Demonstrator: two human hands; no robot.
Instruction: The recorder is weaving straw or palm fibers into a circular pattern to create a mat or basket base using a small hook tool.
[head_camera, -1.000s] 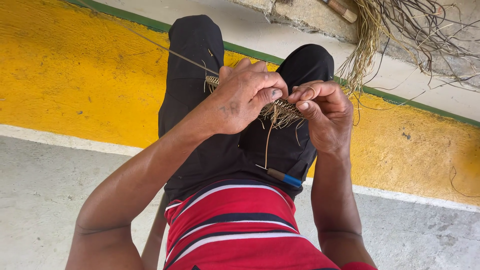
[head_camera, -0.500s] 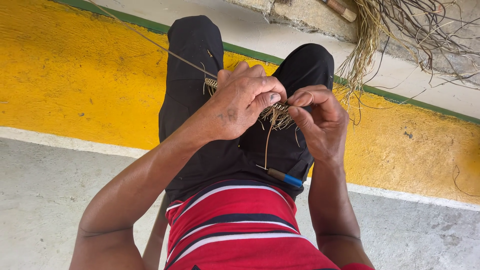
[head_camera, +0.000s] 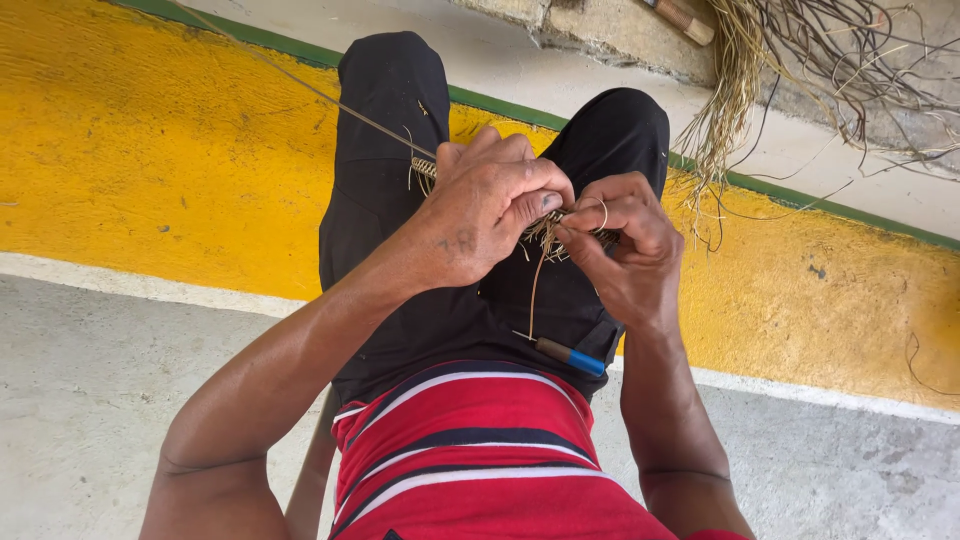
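Straw braid (head_camera: 428, 168), a narrow plaited band of dry fibre, sits above the person's lap between the two hands, with loose frayed ends (head_camera: 545, 240) sticking out at the point where the fingers meet. Left hand (head_camera: 490, 205) is curled over the braid from the left, thumb and fingers closed tight on the woven part. Right hand (head_camera: 625, 245) pinches thin strands at the same spot, fingertips drawn together, a fine loop of fibre over one finger. One taut strand (head_camera: 300, 85) runs from the braid away to the far left. A single straw hangs down toward a blue-handled tool (head_camera: 565, 353) lying on the black trousers (head_camera: 400, 230). Nearer is a red striped shirt (head_camera: 480, 460). Beyond the knees runs a yellow painted curb (head_camera: 150, 150), and a bundle of dry fibre (head_camera: 740, 80) lies far right.
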